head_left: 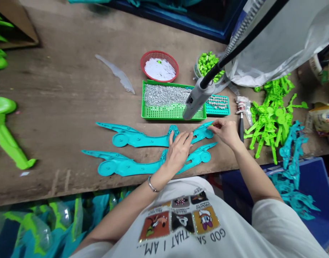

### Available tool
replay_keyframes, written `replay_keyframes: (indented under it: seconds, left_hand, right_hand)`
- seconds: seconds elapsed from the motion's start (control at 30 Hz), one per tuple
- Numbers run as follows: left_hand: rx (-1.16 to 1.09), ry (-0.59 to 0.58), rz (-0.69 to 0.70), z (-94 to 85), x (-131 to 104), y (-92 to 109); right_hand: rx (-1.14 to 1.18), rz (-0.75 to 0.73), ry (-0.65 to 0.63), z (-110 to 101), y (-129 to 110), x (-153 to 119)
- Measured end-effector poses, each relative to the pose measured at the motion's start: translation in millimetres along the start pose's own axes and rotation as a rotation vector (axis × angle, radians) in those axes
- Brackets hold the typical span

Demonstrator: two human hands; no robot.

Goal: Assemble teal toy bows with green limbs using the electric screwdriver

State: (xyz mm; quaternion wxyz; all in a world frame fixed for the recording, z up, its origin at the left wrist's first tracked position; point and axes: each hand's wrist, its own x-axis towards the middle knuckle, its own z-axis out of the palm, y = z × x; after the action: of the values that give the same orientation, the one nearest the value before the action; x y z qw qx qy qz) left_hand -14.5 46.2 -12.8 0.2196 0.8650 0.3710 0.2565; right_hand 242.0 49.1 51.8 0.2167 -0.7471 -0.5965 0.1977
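Two long turquoise plastic parts lie side by side along the table's near edge, the farther part (143, 140) just beyond the nearer part (137, 168). Across the middle of the farther one rests my left hand (178, 149), its fingers stretched out and lying on the plastic; the wrist covers some of the nearer part. My right hand (225, 132) is at the right tip of the farther part, thumb and fingers pinched together. Whatever sits in that pinch is too small and hidden to name.
Beyond the parts stand a green tray (164, 114) of small metal pieces, a teal tray (220, 110), a red basket (176, 68) and a tub of green pieces (210, 64). A grey tool (198, 100) hangs over the tray. A hammer (241, 127) and green parts (274, 118) lie right.
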Motion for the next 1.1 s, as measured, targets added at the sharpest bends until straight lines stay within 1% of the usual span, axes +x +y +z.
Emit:
replay_keyframes:
  seconds: [0.1,0.23,0.33,0.37,0.43,0.47,0.5,0.53,0.57,0.63,0.67,0.7,0.8,0.9,1.0,1.1]
  left_hand:
    - [0.012,-0.001,0.01,0.7,-0.4,-1.2]
    - [0.022,0.008,0.022,3.6,-1.9,-4.1]
    - [0.028,0.017,0.023,6.9,-3.2,-6.7]
    - [0.029,0.02,0.023,7.8,-3.5,-7.4]
    - [0.031,0.024,0.022,9.2,-3.8,-8.5]
    - [0.034,0.026,0.024,9.6,-3.8,-8.7]
    - [0.038,0.025,0.028,9.7,-3.7,-8.9]
    - [0.041,0.025,0.031,9.6,-3.4,-9.0]
    - [0.043,0.025,0.034,9.3,-3.0,-9.0]
    - [0.042,0.026,0.037,8.5,-1.9,-9.0]
    - [0.04,0.029,0.039,8.1,-1.3,-9.1]
    - [0.039,0.03,0.042,7.6,-0.7,-9.2]
    - [0.036,0.03,0.051,6.2,0.6,-9.3]
    - [0.035,0.035,0.056,5.1,1.0,-8.8]
    - [0.038,0.029,0.048,4.9,0.3,-7.8]
    - [0.051,0.018,0.04,5.7,-1.0,-6.6]
  right_hand:
    - [0.025,0.01,0.012,3.2,-1.1,1.3]
    - [-0.025,-0.005,-0.001,13.2,-2.6,-0.1]
    - [-0.074,0.037,0.016,15.6,-4.3,2.6]
    - [-0.091,0.047,-0.002,13.5,-5.2,5.3]
    - [-0.114,0.032,-0.105,4.2,-7.6,15.3]
    - [-0.119,0.005,-0.155,-2.5,-8.9,23.3]
    - [-0.121,-0.028,-0.165,-9.7,-10.2,33.9]
    - [-0.126,-0.066,-0.124,-17.0,-11.4,47.1]
    - [-0.138,-0.106,-0.035,-23.7,-12.3,62.9]
    - [-0.186,-0.174,0.201,-33.4,-12.7,100.0]
    - [-0.224,-0.198,0.265,-36.1,-12.2,119.7]
    - [-0.259,-0.197,0.283,-37.5,-11.2,139.1]
    - [-0.311,-0.112,0.202,-37.2,-7.4,187.1]
    - [-0.303,-0.046,0.129,-37.4,-6.1,215.1]
    - [-0.296,-0.008,0.068,-43.0,-8.6,226.6]
    - [-0.296,0.003,0.041,-54.2,-12.2,221.4]
